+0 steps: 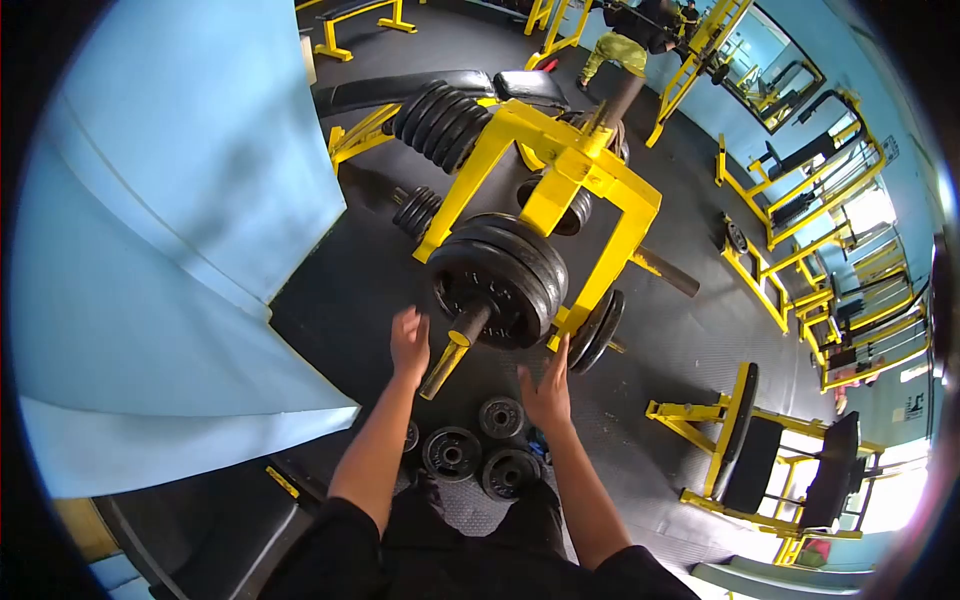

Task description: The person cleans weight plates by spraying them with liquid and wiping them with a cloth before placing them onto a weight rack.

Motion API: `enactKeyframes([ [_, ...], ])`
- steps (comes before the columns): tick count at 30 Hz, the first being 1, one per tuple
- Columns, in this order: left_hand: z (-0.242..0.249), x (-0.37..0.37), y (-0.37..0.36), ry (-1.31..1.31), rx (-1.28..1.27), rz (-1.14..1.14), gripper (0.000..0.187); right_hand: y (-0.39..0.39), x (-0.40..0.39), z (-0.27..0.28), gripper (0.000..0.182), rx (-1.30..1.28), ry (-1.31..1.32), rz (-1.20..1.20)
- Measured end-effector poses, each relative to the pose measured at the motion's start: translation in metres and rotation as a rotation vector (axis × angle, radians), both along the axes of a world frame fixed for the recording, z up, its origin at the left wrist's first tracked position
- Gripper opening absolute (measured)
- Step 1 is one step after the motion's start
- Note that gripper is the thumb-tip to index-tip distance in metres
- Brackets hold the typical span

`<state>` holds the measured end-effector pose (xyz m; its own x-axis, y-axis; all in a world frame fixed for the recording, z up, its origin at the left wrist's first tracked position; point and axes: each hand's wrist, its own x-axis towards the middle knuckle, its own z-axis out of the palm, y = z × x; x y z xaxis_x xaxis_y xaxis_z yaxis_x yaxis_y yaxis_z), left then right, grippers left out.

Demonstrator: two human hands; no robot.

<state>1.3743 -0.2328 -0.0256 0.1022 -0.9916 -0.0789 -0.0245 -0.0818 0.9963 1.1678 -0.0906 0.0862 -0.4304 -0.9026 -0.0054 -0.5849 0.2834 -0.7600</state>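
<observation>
Large black weight plates (500, 280) hang stacked on the near peg (470, 325) of a yellow plate rack (545, 200). My left hand (408, 348) is raised to the left of the peg, apart from the plates, its fingers loosely bent and a little blurred. Below the plates on the right is my right hand (547, 392), with thumb and fingers spread and nothing in it. Its fingertips come close to the rack's yellow foot. On the floor between my forearms lie several smaller plates (451, 454), flat near my feet.
More plates (440, 125) fill the rack's other pegs. Behind it stands a black padded bench (410, 90). A blue wall (190, 200) rises on the left. Yellow-framed machines (770, 450) line the right side. A person in camouflage trousers (615, 55) stands at the back.
</observation>
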Motion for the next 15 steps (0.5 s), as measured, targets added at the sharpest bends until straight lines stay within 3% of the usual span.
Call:
enactKeyframes([
  [1, -0.028, 0.006, 0.03, -0.042, 0.053, 0.013, 0.034, 0.023, -0.001, -0.004, 0.098, 0.083, -0.163, 0.044],
  [3, -0.072, 0.013, 0.101, -0.138, 0.262, 0.034, 0.028, 0.078, -0.019, -0.049, 0.097, 0.175, -0.093, 0.095],
  [5, -0.148, 0.026, 0.179, -0.142, 0.41, 0.013, 0.027, 0.142, -0.041, -0.094, 0.099, 0.286, -0.071, 0.083],
  [7, -0.123, 0.025, 0.245, -0.406, 0.526, -0.119, 0.026, 0.206, -0.074, -0.148, 0.101, 0.419, -0.036, 0.061],
  [9, -0.172, 0.032, 0.313, -0.403, 0.427, -0.105, 0.025, 0.238, -0.103, -0.134, 0.101, 0.564, -0.081, 0.091],
  [10, -0.158, 0.018, 0.326, -0.424, 0.428, -0.097, 0.025, 0.252, -0.119, -0.131, 0.102, 0.713, -0.109, 0.104],
  [13, -0.106, -0.019, 0.385, -0.496, 0.641, -0.009, 0.026, 0.281, -0.163, -0.158, 0.101, 0.751, -0.117, 0.237],
  [15, -0.087, -0.051, 0.4, -0.388, 0.71, 0.019, 0.028, 0.297, -0.184, -0.179, 0.102, 0.663, -0.116, 0.283],
])
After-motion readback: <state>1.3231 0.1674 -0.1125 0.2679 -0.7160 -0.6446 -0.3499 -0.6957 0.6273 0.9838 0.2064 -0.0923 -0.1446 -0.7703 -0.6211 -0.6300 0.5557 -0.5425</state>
